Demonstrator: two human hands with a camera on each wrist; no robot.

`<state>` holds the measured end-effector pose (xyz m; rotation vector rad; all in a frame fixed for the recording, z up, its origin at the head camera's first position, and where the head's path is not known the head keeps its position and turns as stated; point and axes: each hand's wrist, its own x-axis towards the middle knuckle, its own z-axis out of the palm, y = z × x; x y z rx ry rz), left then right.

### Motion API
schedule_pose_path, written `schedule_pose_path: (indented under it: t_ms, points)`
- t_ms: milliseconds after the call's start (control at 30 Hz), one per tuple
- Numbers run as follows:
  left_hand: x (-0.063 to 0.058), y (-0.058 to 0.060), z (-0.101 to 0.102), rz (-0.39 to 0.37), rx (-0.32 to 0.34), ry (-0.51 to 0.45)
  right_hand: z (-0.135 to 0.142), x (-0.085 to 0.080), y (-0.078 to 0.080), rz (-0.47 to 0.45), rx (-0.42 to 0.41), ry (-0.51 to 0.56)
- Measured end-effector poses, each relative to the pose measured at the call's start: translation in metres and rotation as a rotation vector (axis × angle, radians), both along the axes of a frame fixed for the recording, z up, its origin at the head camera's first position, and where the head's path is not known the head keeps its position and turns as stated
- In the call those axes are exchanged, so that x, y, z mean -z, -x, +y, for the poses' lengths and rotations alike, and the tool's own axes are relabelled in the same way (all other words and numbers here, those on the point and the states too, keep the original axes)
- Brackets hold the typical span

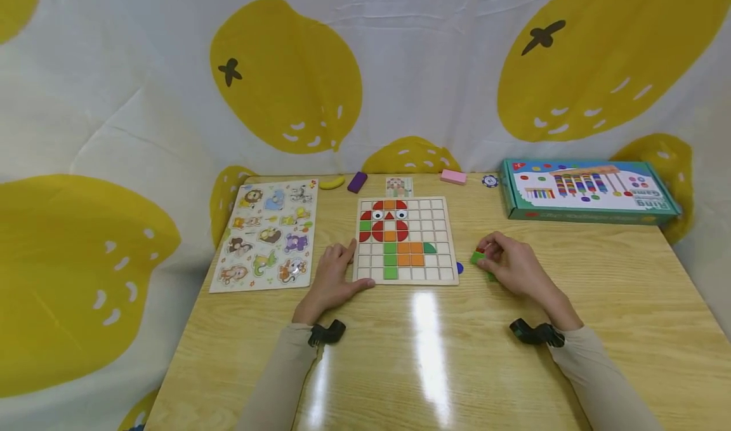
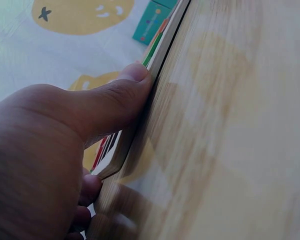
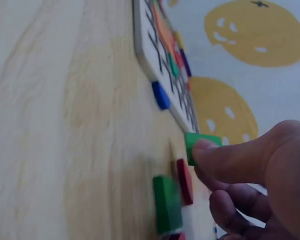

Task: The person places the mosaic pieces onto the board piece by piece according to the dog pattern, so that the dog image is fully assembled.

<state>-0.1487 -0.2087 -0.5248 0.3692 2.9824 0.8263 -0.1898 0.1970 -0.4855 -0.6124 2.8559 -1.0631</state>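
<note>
My left hand (image 1: 330, 273) rests at the near left corner of a wooden grid board (image 1: 431, 273). Its thumb lies straight against the board's near edge, and its other fingers are at the left side. Red, orange and green pieces fill part of the grid. Right of the board, my right hand (image 1: 512, 267) pinches a green square block (image 3: 190, 142) between thumb and fingers. Below that hand, another green block (image 3: 167, 205) and a red piece (image 3: 185, 182) sit on the table. A blue piece (image 3: 160, 95) lies by the board's right edge.
An animal puzzle board (image 1: 263, 235) lies at the left. Behind the grid board are a picture card (image 1: 398, 187), a purple block (image 1: 357, 182), a yellow banana-shaped piece (image 1: 332, 183) and a pink block (image 1: 454, 177). A teal game box (image 1: 588, 190) stands at the back right.
</note>
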Motion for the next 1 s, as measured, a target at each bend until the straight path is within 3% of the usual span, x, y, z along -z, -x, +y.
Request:
schedule_pose_path:
  t_ms: [200,300,567,1000]
  points:
    - [0.0,0.0,-0.001,0.004,-0.004,0.014,-0.026,0.002,0.008,-0.056,-0.008,0.208]
    - [0.001,0.001,-0.001,0.001,-0.005,0.011,-0.045,0.008,0.009,-0.064,0.002,0.25]
    - [0.002,0.001,0.0,-0.006,0.0,0.01,-0.073,0.019,0.007,-0.004,-0.014,0.151]
    - [0.0,0.001,0.001,-0.003,-0.006,0.015,-0.073,0.021,0.009,-0.018,-0.027,0.119]
